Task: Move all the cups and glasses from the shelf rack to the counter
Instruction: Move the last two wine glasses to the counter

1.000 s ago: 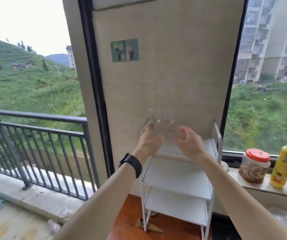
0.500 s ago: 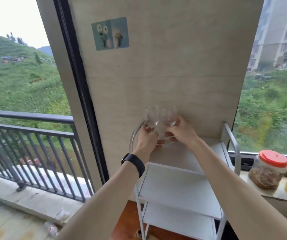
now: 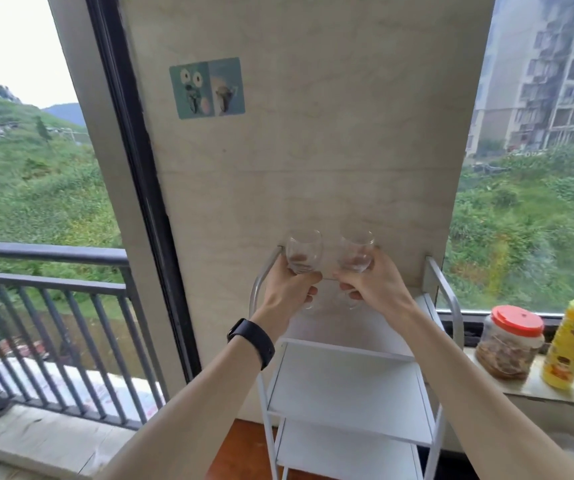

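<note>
Two clear stemmed glasses are held above the top shelf of the white shelf rack. My left hand grips the left glass around its lower bowl and stem. My right hand grips the right glass the same way. Both glasses are upright, side by side and slightly apart, in front of the beige wall panel. Their feet show just below my fingers. The rack's lower shelves carry nothing that I can see.
A sill at the right holds a red-lidded jar and a yellow bottle. A dark window frame and balcony railing lie to the left. The rack's curved side handles flank my hands.
My hands closed round the two glasses and drew them apart; a second ago my fingers were only reaching toward them. The view has moved closer to the rack.
</note>
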The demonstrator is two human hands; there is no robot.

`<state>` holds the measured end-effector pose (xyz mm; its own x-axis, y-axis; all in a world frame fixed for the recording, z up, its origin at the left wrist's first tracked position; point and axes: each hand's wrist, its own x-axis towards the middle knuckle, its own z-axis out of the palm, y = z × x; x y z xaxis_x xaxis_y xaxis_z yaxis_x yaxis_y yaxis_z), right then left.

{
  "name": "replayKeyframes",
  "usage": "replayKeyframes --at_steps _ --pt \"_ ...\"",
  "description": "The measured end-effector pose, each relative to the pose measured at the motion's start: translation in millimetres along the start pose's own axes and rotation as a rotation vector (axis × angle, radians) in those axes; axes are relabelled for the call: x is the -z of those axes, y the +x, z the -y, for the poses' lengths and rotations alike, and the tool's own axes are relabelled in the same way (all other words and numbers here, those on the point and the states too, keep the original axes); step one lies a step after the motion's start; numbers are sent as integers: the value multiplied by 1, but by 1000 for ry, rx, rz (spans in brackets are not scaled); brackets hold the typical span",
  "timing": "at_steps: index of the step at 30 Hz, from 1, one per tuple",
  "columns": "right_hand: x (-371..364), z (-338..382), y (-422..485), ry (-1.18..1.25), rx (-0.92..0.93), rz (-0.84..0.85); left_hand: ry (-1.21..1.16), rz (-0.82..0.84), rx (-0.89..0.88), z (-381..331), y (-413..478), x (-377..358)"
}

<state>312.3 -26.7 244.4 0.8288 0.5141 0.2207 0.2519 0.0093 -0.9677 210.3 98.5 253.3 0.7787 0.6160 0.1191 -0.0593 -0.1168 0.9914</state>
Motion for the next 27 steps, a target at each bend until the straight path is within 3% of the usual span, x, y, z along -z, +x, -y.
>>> replayKeyframes --at_steps 9,14,19,27 --pt "32 46 -80 68 91 -114 -7 131 -117 -29 -36 -1" --pt "67 71 -142 16 122 -294 18 286 -249 -56 -66 -26" --pt "106 79 -216 -101 91 -489 21 537 -323 -66 -110 -72" --pt "174 61 -377 -277 -68 -864 -33 939 -248 -40 -228 -185"
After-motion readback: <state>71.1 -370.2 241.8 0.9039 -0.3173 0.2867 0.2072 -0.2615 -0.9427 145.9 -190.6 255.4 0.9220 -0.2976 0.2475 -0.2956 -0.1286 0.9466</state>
